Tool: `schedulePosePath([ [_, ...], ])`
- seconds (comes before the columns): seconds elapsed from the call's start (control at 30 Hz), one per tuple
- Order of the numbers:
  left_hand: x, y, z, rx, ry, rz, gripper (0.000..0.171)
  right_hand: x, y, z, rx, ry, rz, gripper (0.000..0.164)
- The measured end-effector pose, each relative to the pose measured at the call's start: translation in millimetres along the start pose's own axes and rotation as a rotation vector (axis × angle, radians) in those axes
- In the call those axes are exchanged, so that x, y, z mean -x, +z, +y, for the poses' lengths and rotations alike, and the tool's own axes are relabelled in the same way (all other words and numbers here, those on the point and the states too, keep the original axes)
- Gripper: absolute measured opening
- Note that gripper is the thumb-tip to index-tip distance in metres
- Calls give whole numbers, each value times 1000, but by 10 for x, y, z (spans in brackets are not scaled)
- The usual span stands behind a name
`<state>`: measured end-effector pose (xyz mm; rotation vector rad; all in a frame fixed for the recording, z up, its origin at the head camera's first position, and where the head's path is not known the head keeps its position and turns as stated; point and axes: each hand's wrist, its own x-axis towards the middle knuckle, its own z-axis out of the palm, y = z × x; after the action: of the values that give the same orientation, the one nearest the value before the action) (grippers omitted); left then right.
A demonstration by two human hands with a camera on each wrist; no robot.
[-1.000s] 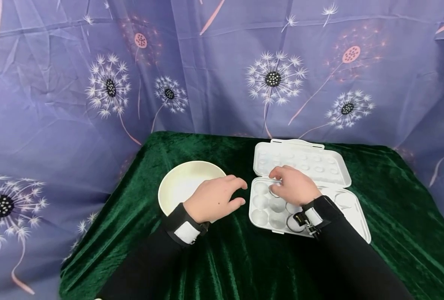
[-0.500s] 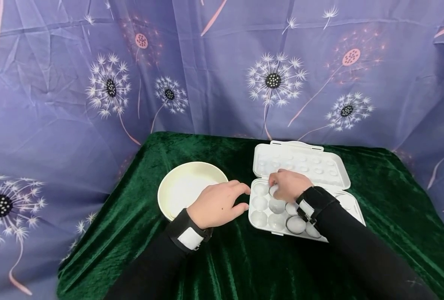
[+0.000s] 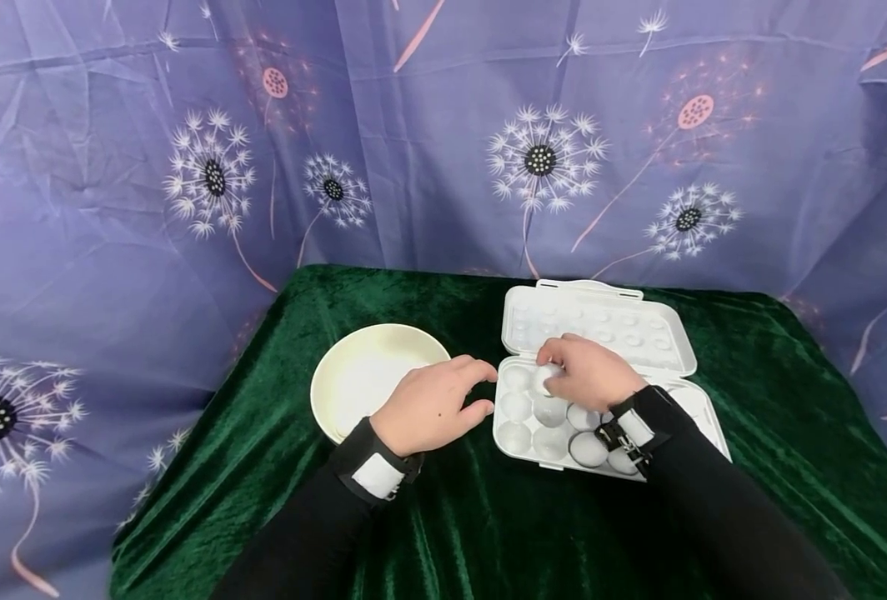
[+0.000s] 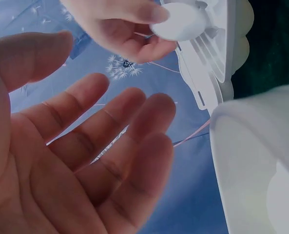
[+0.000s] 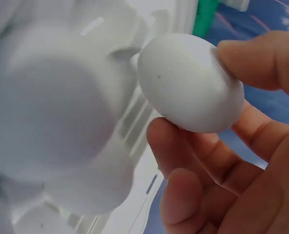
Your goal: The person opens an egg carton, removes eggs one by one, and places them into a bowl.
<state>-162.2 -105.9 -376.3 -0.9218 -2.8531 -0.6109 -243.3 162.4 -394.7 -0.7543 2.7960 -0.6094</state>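
My right hand (image 3: pixel 597 375) pinches a white egg (image 5: pixel 190 83) between thumb and fingers, at the back row of the white egg carton (image 3: pixel 593 321). In the left wrist view the egg (image 4: pixel 185 22) shows close over the carton's cups. More eggs (image 3: pixel 588 450) sit in the carton, partly hidden by my right wrist. My left hand (image 3: pixel 432 406) holds nothing; its fingers are relaxed, between the cream bowl (image 3: pixel 320 387) and the carton's left edge. Part of the bowl's right side is hidden behind that hand.
The carton's lid is folded back towards the wall. A green velvet cloth (image 3: pixel 421 533) covers the table, and a purple dandelion-print curtain (image 3: pixel 428 167) hangs behind and at the sides. Cups at the carton's left end (image 3: pixel 516 437) hold no egg.
My right hand has closed its thumb and fingers on an egg and raised it slightly in the carton. The left hand has stayed almost in place beside the bowl.
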Motion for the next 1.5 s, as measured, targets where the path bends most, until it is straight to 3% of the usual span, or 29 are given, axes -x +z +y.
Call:
schedulePosePath([
  [0.4, -28, 18, 23, -3, 3, 53, 35, 155, 133, -301, -328, -203, 140, 21],
  [0.93, -64, 21, 94, -1, 97, 109, 38, 281, 229, -460, -528, -206, 197, 20],
  [1.2, -55, 17, 96, -3, 83, 130, 42, 264, 308, -521, -627, -191, 222, 20],
  [1.5, -43, -54, 27, 3, 83, 133, 33, 261, 330, -597, -713, -194, 209, 25],
])
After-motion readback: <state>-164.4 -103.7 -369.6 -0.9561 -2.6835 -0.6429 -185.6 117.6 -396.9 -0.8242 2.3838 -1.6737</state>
